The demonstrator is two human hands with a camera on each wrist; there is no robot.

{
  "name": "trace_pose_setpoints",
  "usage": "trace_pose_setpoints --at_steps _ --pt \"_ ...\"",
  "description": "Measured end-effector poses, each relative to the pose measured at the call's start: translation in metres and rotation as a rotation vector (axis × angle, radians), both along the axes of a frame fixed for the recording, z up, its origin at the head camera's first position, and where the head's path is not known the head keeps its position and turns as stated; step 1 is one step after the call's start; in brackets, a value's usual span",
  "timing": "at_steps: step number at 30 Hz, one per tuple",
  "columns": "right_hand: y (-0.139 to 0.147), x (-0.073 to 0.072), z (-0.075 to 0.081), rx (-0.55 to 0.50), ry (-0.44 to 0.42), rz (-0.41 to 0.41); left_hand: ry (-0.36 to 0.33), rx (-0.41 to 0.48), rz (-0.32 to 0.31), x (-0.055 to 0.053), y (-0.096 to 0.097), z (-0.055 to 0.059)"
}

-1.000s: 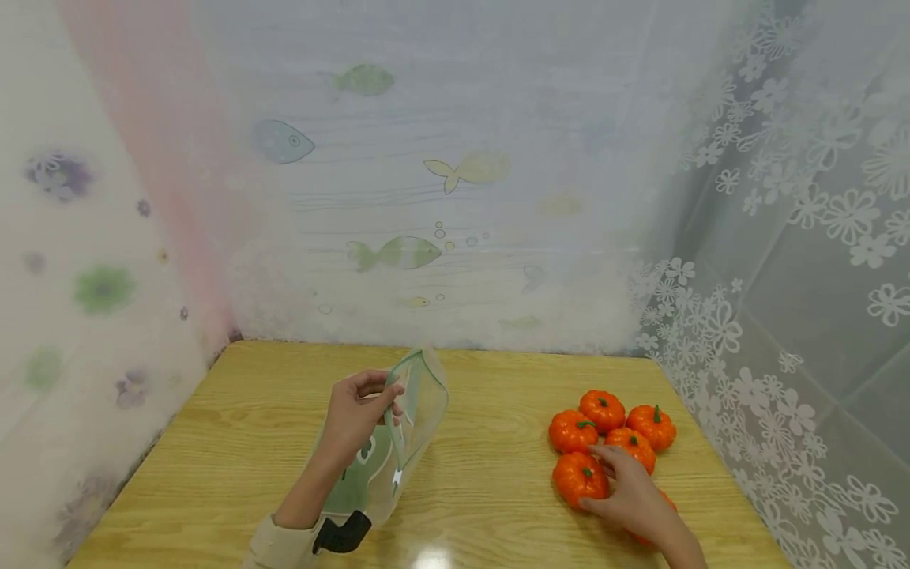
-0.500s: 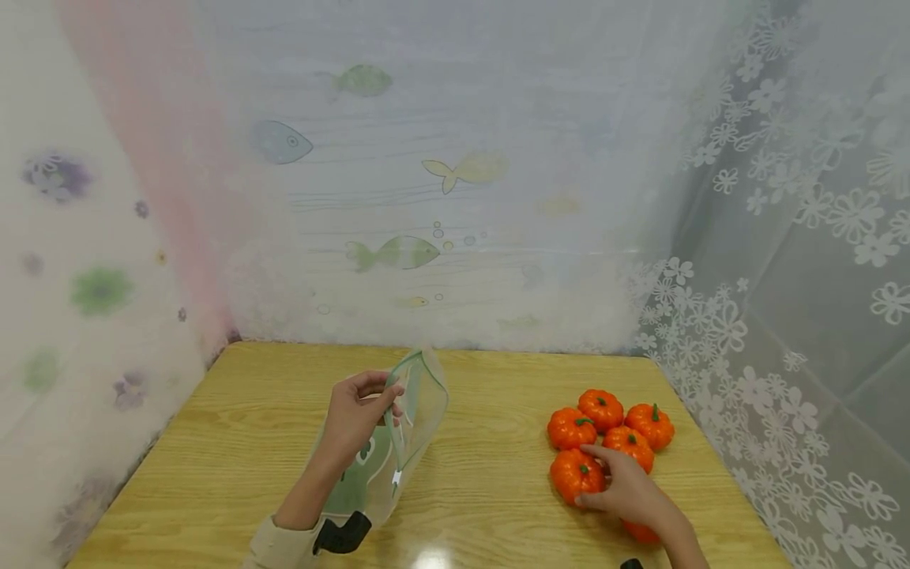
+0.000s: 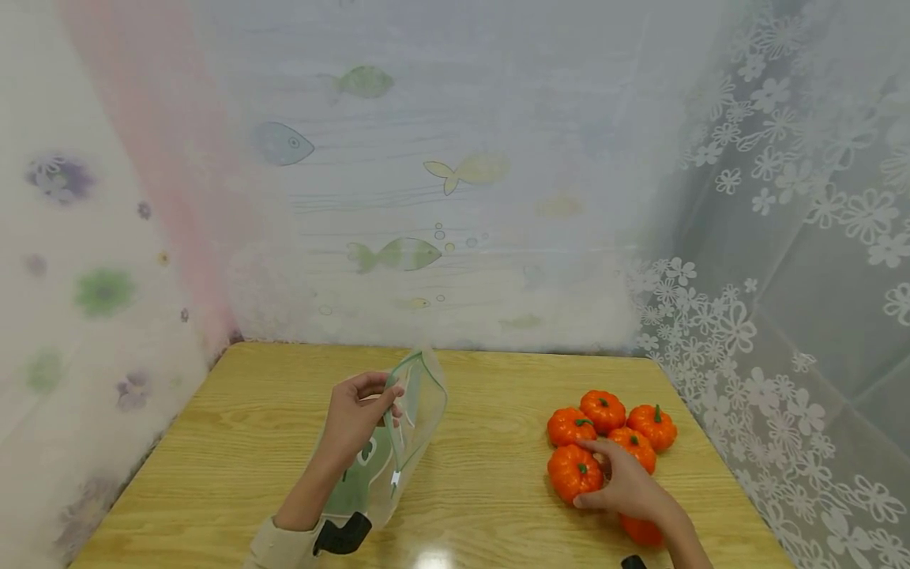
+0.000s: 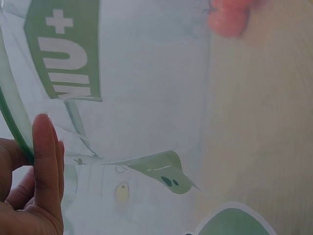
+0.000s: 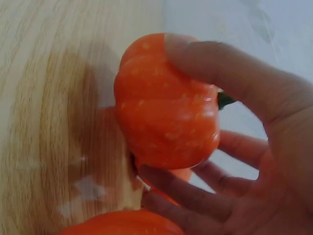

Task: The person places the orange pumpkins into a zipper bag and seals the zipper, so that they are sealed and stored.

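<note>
My left hand [image 3: 355, 415] pinches the rim of a translucent zip bag [image 3: 425, 419] with green prints, its mouth gaping to the right. In the left wrist view, a thumb and fingers [image 4: 45, 161] hold the bag's green zip strip. On the right, my right hand [image 3: 629, 484] has its thumb and fingers around the sides of a small orange toy pumpkin [image 3: 571, 476] with a green stem. The right wrist view shows the thumb on one side of this pumpkin [image 5: 166, 107] and the fingertips at the opposite side.
Several more orange pumpkins cluster behind and beside the right hand, including the rear one [image 3: 603, 409] and the right one [image 3: 652, 431]. Another pumpkin [image 3: 642, 531] lies partly under the right wrist. The wooden table [image 3: 490, 442] meets a fish-patterned curtain [image 3: 455, 300] at the back.
My right hand and the pumpkin in its fingers have shifted slightly left and away from me, uncovering more of the pumpkin under the wrist. The left hand and bag have barely moved.
</note>
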State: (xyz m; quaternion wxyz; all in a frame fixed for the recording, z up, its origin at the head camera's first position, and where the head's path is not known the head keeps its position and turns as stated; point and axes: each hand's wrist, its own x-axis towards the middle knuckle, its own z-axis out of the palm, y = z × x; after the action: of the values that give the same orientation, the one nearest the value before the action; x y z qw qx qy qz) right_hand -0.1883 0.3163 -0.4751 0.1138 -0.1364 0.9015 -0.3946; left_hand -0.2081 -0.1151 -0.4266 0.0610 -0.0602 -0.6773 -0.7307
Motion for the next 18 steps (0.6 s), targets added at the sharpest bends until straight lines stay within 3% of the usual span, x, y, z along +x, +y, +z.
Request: trace_pose_setpoints --at_steps 7,13,18 --pt "0.0003 0.0015 0.0018 -0.098 0.061 0.006 -0.009 -0.009 0.012 0.0009 0.0015 -0.0003" --pt "0.0002 0.0019 -0.0007 -0.173 0.147 -0.039 -0.016 0.003 0.008 0.0024 0.0032 -0.0004" --pt "-0.0027 0.0016 -0.0001 -0.24 0.164 -0.085 -0.016 0.006 0.013 0.0031 0.0048 -0.0001"
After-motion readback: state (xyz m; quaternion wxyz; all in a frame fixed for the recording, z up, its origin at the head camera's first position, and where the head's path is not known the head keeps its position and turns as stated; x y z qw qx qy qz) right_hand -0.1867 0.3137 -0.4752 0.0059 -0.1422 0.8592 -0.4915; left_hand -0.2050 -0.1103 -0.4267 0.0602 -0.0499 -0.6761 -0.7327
